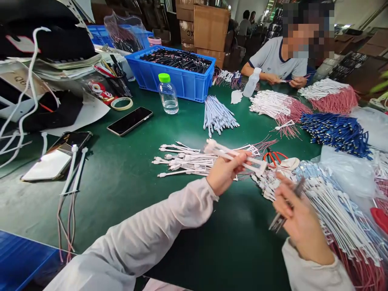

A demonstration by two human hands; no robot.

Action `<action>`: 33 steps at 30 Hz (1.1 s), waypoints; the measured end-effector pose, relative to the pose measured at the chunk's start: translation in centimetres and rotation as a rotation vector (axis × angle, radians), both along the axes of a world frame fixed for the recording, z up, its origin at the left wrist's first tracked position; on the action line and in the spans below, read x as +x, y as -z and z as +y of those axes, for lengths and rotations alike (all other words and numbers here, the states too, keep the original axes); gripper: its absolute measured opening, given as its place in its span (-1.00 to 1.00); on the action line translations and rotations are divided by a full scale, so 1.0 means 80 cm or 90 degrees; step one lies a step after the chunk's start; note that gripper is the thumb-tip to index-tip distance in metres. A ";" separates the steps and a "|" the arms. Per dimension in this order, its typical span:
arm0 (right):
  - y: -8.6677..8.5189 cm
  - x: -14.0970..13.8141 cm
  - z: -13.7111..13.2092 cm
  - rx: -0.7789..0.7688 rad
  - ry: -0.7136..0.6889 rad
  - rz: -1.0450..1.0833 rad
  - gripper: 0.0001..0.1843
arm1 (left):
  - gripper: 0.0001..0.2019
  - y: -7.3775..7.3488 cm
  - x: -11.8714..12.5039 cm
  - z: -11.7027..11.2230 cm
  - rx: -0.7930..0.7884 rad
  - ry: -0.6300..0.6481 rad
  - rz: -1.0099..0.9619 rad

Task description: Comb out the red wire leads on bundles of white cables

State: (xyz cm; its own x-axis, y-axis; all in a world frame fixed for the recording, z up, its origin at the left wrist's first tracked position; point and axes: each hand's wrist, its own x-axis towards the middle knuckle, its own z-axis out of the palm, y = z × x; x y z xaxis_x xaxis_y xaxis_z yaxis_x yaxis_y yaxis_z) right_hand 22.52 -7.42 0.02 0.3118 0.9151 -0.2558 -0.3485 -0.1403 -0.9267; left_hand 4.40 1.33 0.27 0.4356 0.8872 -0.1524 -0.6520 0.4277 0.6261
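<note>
My left hand [224, 171] is closed around a small bunch of white cable pieces [235, 155], held above the green table. Just behind it lies a loose pile of white connector cables [184, 159]. My right hand [298, 218] is closed on a grey metal tool like tweezers [287, 208], over the edge of a big heap of white and red cables [342, 218]. Red-handled scissors [274, 157] lie between the two piles.
A co-worker's hands [285, 80] work across the table among red-white and blue cable heaps [336, 133]. A water bottle [167, 93], blue crate [176, 70], phone [129, 121], tape roll [121, 103] and cluttered papers lie to the left.
</note>
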 end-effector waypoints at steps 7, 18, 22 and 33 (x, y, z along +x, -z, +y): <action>-0.012 0.036 0.001 0.020 0.008 -0.192 -0.71 | -0.62 -0.006 -0.034 0.024 0.188 0.309 0.256; 0.019 -0.037 -0.013 -0.059 -0.283 -0.480 -0.70 | -0.52 0.026 -0.002 -0.001 0.173 0.158 0.188; 0.020 -0.040 -0.016 -0.068 -0.305 -0.429 -0.67 | -0.50 0.020 -0.005 0.003 0.130 0.132 0.135; 0.029 -0.039 -0.019 -0.091 -0.243 -0.330 -0.65 | -0.51 0.022 -0.012 0.002 0.128 0.197 0.094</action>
